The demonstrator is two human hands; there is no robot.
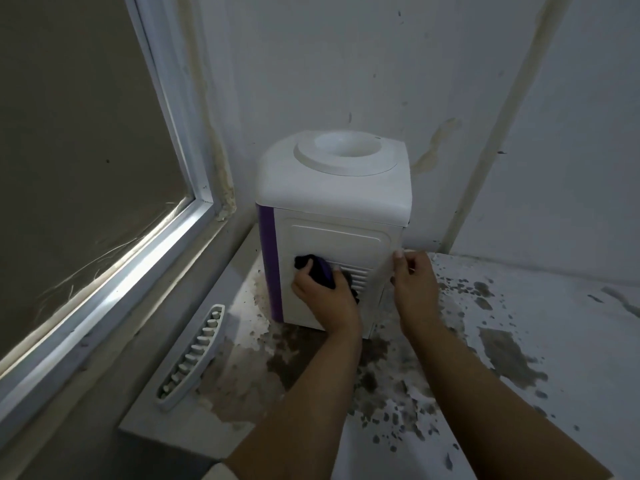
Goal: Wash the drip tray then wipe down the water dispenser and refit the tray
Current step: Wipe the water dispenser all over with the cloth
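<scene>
Wiping step, side panel of the water dispenser (pixel 332 202). The unit stands at about 12 o'clock from me on the stained counter (pixel 519 393), tucked into the wall corner, its open bottle well on top.

My left hand (pixel 323 297) is curled round a dark cloth (pixel 320 268) and presses it flat against the panel, right at the left end of the vent slats (pixel 356 277). My right hand (pixel 414 284) sits at the panel's 3 o'clock edge, fingers bent round the corner of the casing to steady it; how firmly they bear on it I cannot tell.

The drip tray (pixel 192 355) lies on the counter at about 9 o'clock from the dispenser base, well apart from it, grille side up, beside the window frame (pixel 194 216). Not yet refitted. Whether it is already washed cannot be read from here.

Notes on doing this step well:
1. Keep the right hand braced so the light casing does not slide on the counter under wiping pressure.
2. Run the cloth along the slats, not across, so the folds reach into the grooves without snagging.
3. Work from 12 o'clock of the panel down to 6 o'clock, so loosened grime moves toward unwiped area.
4. The purple front strip (pixel 268 261) at 9 o'clock of the panel looks due next, in my judgement.
</scene>
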